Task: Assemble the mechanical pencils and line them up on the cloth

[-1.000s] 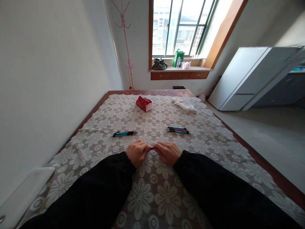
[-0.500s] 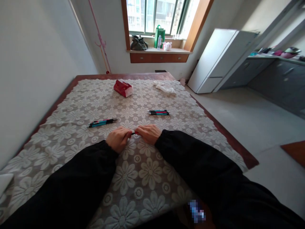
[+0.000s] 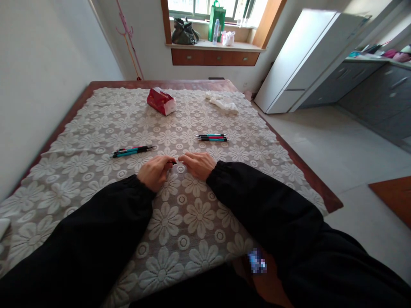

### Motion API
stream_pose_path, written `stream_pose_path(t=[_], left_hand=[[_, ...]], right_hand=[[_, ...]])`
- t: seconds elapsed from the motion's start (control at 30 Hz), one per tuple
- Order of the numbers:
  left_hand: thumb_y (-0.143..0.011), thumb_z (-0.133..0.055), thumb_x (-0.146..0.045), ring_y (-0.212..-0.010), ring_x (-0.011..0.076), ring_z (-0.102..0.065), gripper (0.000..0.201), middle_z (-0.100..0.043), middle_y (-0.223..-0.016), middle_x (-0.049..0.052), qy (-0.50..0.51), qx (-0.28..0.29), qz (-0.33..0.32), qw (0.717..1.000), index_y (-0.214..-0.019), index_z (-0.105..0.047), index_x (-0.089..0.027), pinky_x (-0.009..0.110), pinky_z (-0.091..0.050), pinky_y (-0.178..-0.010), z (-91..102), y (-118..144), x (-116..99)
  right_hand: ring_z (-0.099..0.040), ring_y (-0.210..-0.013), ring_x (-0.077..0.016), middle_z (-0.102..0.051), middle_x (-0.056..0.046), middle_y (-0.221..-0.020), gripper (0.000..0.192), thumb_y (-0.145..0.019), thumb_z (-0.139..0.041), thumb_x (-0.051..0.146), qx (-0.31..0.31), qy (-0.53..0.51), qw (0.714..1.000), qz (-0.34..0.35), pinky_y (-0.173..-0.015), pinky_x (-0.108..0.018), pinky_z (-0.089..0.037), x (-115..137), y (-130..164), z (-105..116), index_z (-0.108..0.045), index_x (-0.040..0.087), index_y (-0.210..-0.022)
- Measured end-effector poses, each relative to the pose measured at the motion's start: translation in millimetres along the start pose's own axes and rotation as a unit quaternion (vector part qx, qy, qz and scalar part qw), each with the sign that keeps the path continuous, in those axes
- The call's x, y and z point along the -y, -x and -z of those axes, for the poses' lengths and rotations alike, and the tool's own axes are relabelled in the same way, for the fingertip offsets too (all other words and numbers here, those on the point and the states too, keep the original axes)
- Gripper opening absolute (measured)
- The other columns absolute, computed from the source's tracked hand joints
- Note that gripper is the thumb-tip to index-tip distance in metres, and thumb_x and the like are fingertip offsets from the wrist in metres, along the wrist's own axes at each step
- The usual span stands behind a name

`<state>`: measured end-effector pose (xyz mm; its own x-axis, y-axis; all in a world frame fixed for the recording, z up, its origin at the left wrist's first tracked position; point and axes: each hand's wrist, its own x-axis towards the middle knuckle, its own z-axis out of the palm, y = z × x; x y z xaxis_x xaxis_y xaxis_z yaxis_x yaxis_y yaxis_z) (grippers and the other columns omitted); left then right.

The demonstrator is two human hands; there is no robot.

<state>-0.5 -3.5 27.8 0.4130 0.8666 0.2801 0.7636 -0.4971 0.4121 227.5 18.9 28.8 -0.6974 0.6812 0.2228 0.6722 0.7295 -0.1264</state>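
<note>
My left hand (image 3: pixel 154 173) is closed just above the tablecloth. From its fingertips pokes the short dark end of a pen (image 3: pixel 174 162); the remainder is covered by the fingers. Just to the right, my right hand (image 3: pixel 198 165) is closed in a pinch, a narrow gap between it and the dark end. What it pinches is too small to make out. Beyond the left hand lie several blue, black and red pens (image 3: pixel 133 151) in a loose bunch. Past the right hand, more pens (image 3: pixel 212 137) rest side by side.
A floral lace tablecloth (image 3: pixel 165 220) covers the brown table. Farther back are a red tissue pack (image 3: pixel 160 102) and a crumpled white plastic bag (image 3: pixel 223 104). A wall runs along the left; a white fridge (image 3: pixel 298 60) stands beyond the table's right side.
My hands have drawn slightly apart; the red and black pen piece that both held before now shows only a dark end at the left fingertips. The view has tilted down.
</note>
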Motion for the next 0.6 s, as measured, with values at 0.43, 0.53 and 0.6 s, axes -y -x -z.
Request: stream_pose_path(t=[0.43, 0.53, 0.6], left_hand=[[-0.098, -0.040, -0.032, -0.090, 0.0237, -0.070, 0.028, -0.075, -0.099, 0.005, -0.029, 0.007, 0.068, 0.997, -0.114, -0.061, -0.023, 0.034, -0.051, -0.078, 1.4, 1.2, -2.3], [-0.098, -0.040, -0.032, -0.086, 0.0242, -0.069, 0.027, -0.075, -0.096, 0.005, -0.038, 0.004, 0.088, 0.995, -0.113, -0.060, -0.022, 0.034, -0.050, -0.075, 2.6, 1.2, -5.8], [-0.099, -0.039, -0.031, -0.086, 0.0240, -0.069, 0.026, -0.075, -0.095, 0.005, -0.045, -0.004, 0.100, 0.994, -0.110, -0.061, -0.023, 0.034, -0.049, -0.075, 4.0, 0.8, -7.8]], right_hand=[[-0.060, -0.081, -0.0146, -0.067, -0.002, -0.111, 0.050, -0.095, -0.041, 0.013, 0.031, -0.015, 0.999, -0.004, -0.063, -0.028, -0.032, -1.5, -0.3, 5.8, -0.059, 0.031, -0.137], [-0.059, -0.081, -0.0140, -0.067, -0.002, -0.113, 0.049, -0.094, -0.041, 0.013, 0.030, -0.021, 0.999, -0.019, -0.063, -0.028, -0.032, -0.8, -0.4, 6.8, -0.061, 0.031, -0.135], [-0.058, -0.079, -0.0132, -0.067, -0.002, -0.117, 0.048, -0.094, -0.041, 0.013, 0.020, -0.022, 0.999, -0.029, -0.062, -0.028, -0.032, -0.4, 0.0, 6.7, -0.063, 0.031, -0.133]])
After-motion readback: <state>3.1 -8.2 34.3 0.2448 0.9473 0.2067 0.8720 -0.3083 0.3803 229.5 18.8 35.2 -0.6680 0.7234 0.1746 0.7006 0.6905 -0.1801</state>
